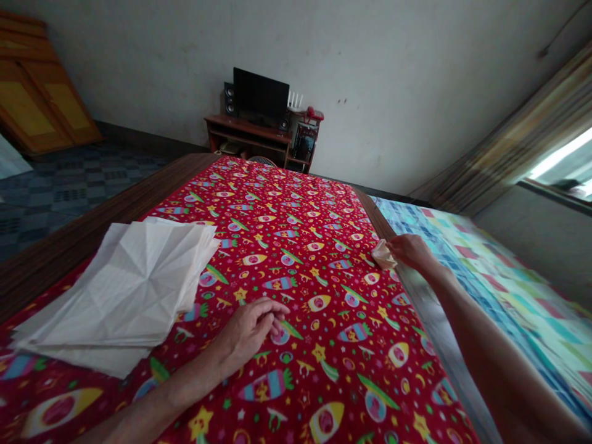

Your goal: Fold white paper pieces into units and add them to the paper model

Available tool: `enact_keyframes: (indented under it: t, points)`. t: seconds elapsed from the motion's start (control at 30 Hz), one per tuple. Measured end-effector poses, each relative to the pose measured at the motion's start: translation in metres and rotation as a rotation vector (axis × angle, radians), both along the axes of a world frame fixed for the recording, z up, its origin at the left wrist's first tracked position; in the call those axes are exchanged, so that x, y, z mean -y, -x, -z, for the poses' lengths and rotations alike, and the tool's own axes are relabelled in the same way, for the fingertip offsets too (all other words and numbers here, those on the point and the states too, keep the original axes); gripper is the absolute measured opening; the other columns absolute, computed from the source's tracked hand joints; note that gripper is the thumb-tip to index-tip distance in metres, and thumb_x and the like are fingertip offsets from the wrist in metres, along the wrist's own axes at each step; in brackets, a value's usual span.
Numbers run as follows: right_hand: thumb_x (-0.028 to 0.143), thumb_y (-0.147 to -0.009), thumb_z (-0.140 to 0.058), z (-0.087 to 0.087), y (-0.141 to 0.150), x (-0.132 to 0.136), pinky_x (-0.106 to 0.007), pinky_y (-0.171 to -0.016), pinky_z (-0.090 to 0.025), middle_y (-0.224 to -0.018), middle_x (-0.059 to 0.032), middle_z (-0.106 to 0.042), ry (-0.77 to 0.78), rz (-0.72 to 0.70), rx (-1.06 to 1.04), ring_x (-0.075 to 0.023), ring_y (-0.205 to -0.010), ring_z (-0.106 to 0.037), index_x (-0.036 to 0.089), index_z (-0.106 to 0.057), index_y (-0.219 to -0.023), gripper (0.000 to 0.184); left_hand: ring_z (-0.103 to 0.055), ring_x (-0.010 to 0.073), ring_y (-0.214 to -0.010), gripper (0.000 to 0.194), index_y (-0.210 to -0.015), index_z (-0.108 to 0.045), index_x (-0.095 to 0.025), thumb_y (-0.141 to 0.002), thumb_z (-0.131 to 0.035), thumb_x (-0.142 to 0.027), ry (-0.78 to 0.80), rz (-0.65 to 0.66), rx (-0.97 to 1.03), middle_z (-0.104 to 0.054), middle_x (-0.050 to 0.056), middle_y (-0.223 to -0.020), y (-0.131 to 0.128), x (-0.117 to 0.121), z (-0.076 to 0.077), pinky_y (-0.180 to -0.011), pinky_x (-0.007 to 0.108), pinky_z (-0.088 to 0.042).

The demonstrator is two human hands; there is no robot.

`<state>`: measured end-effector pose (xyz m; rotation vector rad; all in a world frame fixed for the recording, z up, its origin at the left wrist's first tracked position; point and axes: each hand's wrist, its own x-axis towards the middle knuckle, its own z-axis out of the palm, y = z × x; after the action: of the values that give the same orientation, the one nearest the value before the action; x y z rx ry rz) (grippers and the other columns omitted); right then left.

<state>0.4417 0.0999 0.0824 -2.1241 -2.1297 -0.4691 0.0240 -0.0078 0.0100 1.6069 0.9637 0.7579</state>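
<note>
My left hand (259, 320) rests on the red patterned cloth (319, 370), its fingers loosely curved and apart, with nothing in them. Out at the right edge of the table, my right hand (411, 250) is closed on a small folded paper piece (383, 254), cream-coloured, held just at the cloth. The fingertips behind that piece are partly hidden. To the left of my left hand lies a stack of creased white paper sheets (134, 283); fold lines on the top sheet meet near its middle.
Beyond the table stands a small desk (250, 132) with a monitor (260, 95) and speakers. A bed with a checkered cover (467, 259) adjoins the table's right side. A wooden cabinet (44, 92) is at the far left, and a curtain (509, 132) hangs at right.
</note>
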Motion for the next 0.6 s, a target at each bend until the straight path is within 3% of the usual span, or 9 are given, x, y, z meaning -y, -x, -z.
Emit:
enact_keyframes:
  t: [0.13, 0.23, 0.33, 0.43, 0.53, 0.6]
  points:
    - [0.038, -0.087, -0.043, -0.014, 0.016, 0.017, -0.025, -0.049, -0.030, -0.059, -0.0059, -0.063, -0.107, 0.037, -0.124, -0.0144, -0.051, -0.053, 0.016, -0.067, -0.071, 0.036, -0.064, 0.0123, -0.063, 0.030, -0.094, -0.063, -0.013, -0.082, -0.040, -0.027, -0.023, 0.004, 0.016, -0.065, 0.006, -0.085, 0.000, 0.000, 0.006, -0.061, 0.023, -0.052]
    - [0.042, -0.088, -0.042, -0.012, 0.048, 0.040, -0.024, -0.049, -0.029, -0.057, -0.0032, -0.060, -0.182, -0.044, -0.293, -0.0120, -0.048, -0.050, 0.017, -0.064, -0.071, 0.037, -0.064, 0.0123, -0.062, 0.030, -0.097, -0.062, -0.013, -0.085, -0.039, -0.026, -0.025, 0.012, 0.034, -0.064, 0.006, -0.085, -0.001, 0.001, 0.009, -0.060, 0.023, -0.052]
    - [0.043, -0.089, -0.040, 0.010, 0.091, 0.069, -0.024, -0.048, -0.026, -0.047, 0.0002, -0.049, -0.078, -0.224, -0.290, -0.0095, -0.043, -0.041, 0.018, -0.054, -0.058, 0.042, -0.065, 0.0120, -0.065, 0.031, -0.099, -0.063, -0.014, -0.088, -0.036, -0.022, -0.098, 0.028, 0.023, -0.064, 0.006, -0.088, 0.003, 0.005, -0.003, -0.061, 0.023, -0.053]
    - [0.041, -0.091, -0.038, 0.043, 0.129, 0.097, -0.025, -0.046, -0.020, -0.044, 0.0017, -0.045, 0.062, -0.294, -0.220, -0.0091, -0.039, -0.036, 0.020, -0.049, -0.056, 0.043, -0.064, 0.0123, -0.076, 0.030, -0.098, -0.064, -0.016, -0.091, -0.036, -0.018, -0.332, 0.032, -0.068, -0.065, 0.006, -0.090, 0.017, 0.012, -0.030, -0.070, 0.022, -0.052]
    - [0.041, -0.093, -0.037, 0.067, 0.150, 0.116, -0.024, -0.047, -0.022, -0.051, 0.0008, -0.052, 0.074, -0.318, -0.282, -0.0101, -0.043, -0.043, 0.020, -0.052, -0.065, 0.038, -0.061, 0.0137, -0.097, 0.031, -0.108, -0.062, -0.019, -0.093, -0.036, -0.015, -0.580, 0.010, -0.197, -0.063, 0.006, -0.103, 0.046, 0.018, -0.055, -0.087, 0.024, -0.049]
    - [0.041, -0.094, -0.037, 0.073, 0.155, 0.121, -0.024, -0.049, -0.026, -0.056, 0.0001, -0.056, 0.041, -0.320, -0.353, -0.0109, -0.047, -0.049, 0.020, -0.053, -0.071, 0.035, -0.056, 0.0145, -0.109, 0.031, -0.118, -0.057, -0.021, -0.094, -0.037, -0.017, -0.681, -0.058, -0.354, -0.060, 0.006, -0.115, 0.075, 0.020, -0.060, -0.098, 0.027, -0.044]
